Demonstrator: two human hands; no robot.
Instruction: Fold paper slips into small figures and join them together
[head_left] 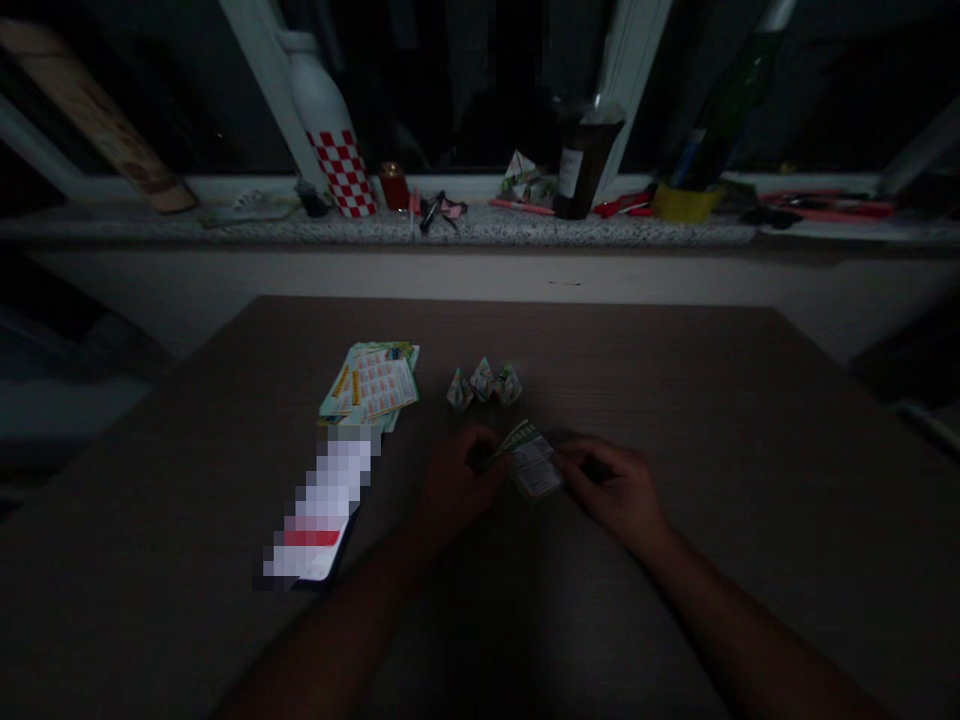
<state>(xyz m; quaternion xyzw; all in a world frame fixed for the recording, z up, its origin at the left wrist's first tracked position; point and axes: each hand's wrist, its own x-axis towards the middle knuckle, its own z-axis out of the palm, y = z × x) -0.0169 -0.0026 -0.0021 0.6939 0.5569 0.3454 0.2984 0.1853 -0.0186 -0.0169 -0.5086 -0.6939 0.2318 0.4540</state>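
Between my two hands is a small folded piece of printed paper (535,468), raised off the tabletop and partly opened at its upper left. My left hand (463,470) pinches its left edge between thumb and fingers. On the opposite side, my right hand (611,480) grips the right edge with thumb and fingertips. Just beyond the paper stand several small pointed folded paper pieces (484,380) in a row. To the left lies a loose stack of printed paper sheets (375,385). The light is dim, so the fold lines are hard to make out.
A lit phone (322,520) with a blurred screen lies left of my left forearm on the wooden table (675,380). Behind, the stone windowsill (487,232) carries a checkered white bottle (330,130), a dark bag (585,160), a green bottle (739,90) and small items.
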